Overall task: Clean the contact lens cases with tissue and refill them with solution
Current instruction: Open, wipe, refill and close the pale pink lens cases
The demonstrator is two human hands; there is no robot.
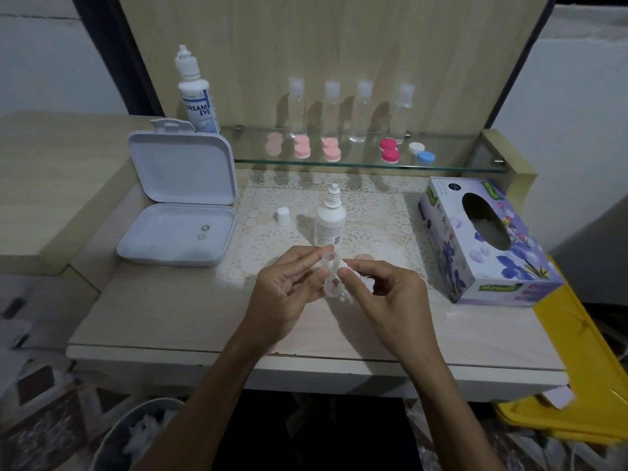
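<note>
Head view: your left hand (289,283) pinches a clear contact lens case (331,271) with its caps off, held above the front of the table (170,321). Your right hand (384,294) grips a wad of white tissue (343,266) and presses it against the case. Whether the wells hold liquid, cannot tell.

Just behind your hands stands a small solution bottle (329,219), uncapped, on the lace mat (373,212); its white cap (283,216) sits to its left, apart. The open white box (180,212) at left has two small coloured lenses (203,232) in its lower tray. The tissue box (486,239) at right shows a dark opening; tissue inside is hard to tell.

On the glass shelf (367,161): a big Dream Eye bottle (197,93), four clear empty-looking bottles (331,110), three pale pink lens cases (302,147), one magenta case (389,150), and one white-and-blue case (421,154), all capped.

Bottom left, a bin (136,433) holds crumpled white tissue.
</note>
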